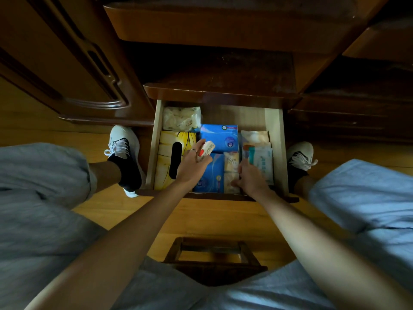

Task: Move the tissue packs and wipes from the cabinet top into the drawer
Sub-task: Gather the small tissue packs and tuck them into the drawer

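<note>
The pale wooden drawer [274, 121] stands pulled out below the dark cabinet top [221, 74]. My left hand [194, 164] holds a small white and red tissue pack [206, 148] above the drawer's middle. My right hand [250, 177] reaches into the right half, its fingers on the white and teal wipes pack [263, 159] and a beige "Face" pack [231, 162]. Inside the drawer lie a yellow tissue box [169, 139], a cream pack [181, 118], two blue packs [220, 137] and another pale pack [254, 136].
My knees in grey shorts flank the view, and my feet in white shoes [121, 142] stand either side of the drawer. A dark wooden stool [214, 260] sits under me on the yellow wood floor. A cabinet door [67, 70] is at the left.
</note>
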Tool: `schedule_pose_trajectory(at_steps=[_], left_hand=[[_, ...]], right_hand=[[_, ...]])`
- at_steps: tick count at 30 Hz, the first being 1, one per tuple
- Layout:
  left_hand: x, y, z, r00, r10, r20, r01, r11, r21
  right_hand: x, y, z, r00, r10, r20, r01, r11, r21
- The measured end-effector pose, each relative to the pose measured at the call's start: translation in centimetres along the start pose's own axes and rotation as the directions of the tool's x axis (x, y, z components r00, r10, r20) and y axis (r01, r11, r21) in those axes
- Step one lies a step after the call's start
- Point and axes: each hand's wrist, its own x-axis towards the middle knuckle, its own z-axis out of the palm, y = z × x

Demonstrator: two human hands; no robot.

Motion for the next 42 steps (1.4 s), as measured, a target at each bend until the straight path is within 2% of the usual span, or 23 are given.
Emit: schedule_pose_trajectory(at_steps=[5,8,11,13,18,21,23,25,27,30,33,37,39,40,41,42], left_hand=[[0.3,-0.3,0.5,0.999,0.01,0.048,-0.014,0.995,0.096],[0.2,-0.3,0.5,0.999,0.007,0.043,-0.014,0.988,0.157],[0.0,-0.5,0.3,0.999,0.006,0.039,-0.013,0.983,0.182],[-0.3,-0.8,0.1,1.0,0.001,0.028,-0.006,0.982,0.19],[0.1,-1.6,0.2,0.999,-0.033,0.035,0.027,0.984,0.174],[0.4,-1.7,0.2,0.999,-0.031,0.029,0.025,0.982,0.188],[0.3,-1.7,0.3,0.999,-0.018,0.03,0.012,0.983,0.183],[0.3,-1.5,0.4,0.999,-0.007,0.038,0.001,0.986,0.166],[0.3,-1.4,0.5,0.999,0.005,0.043,-0.011,0.989,0.147],[0.2,-1.4,0.6,0.998,0.03,0.055,-0.038,0.99,0.138],[0.2,-1.7,0.5,0.998,0.014,0.062,-0.024,0.987,0.16],[0.3,-1.2,0.3,0.997,-0.006,0.079,-0.007,0.985,0.17],[0.2,-0.8,0.5,0.995,0.005,0.102,-0.022,0.987,0.159],[0.0,-0.6,0.6,0.992,0.01,0.123,-0.028,0.989,0.145],[-0.2,-0.4,0.7,0.988,0.009,0.153,-0.028,0.992,0.123],[-0.4,0.0,0.9,0.982,0.006,0.19,-0.026,0.994,0.102]], right_hand=[[0.1,-0.1,-0.9,0.999,-0.036,-0.029,0.031,0.988,-0.153],[-0.2,-0.2,-1.7,0.971,-0.195,-0.136,0.161,0.961,-0.226],[-0.2,-0.7,-1.7,0.959,-0.284,0.017,0.268,0.877,-0.399],[-0.1,-1.1,-1.5,0.956,-0.281,0.087,0.288,0.837,-0.466],[0.3,-1.7,-1.7,0.948,-0.276,0.156,0.316,0.774,-0.549],[0.3,-1.7,-2.0,0.947,-0.275,0.163,0.32,0.796,-0.514],[0.3,-1.3,-2.4,0.946,-0.28,0.161,0.322,0.844,-0.428],[0.2,-0.9,-2.8,0.96,-0.25,0.124,0.276,0.91,-0.309],[-0.3,-0.7,-2.6,0.974,-0.217,0.066,0.226,0.934,-0.277],[-0.6,-1.1,-1.6,0.978,-0.182,0.103,0.208,0.899,-0.385],[-0.1,-2.1,-1.7,0.983,-0.073,0.17,0.141,0.89,-0.434],[0.0,-3.3,-2.1,0.983,-0.006,0.181,0.092,0.875,-0.475],[-0.2,-2.9,-2.3,0.983,0.021,0.185,0.058,0.911,-0.407],[-0.3,-2.7,-2.5,0.981,0.027,0.192,0.031,0.957,-0.29],[-0.6,-2.7,-2.8,0.979,0.038,0.201,-0.021,0.996,-0.085],[-0.8,-2.9,-3.5,0.978,0.053,0.201,-0.09,0.98,0.179]])
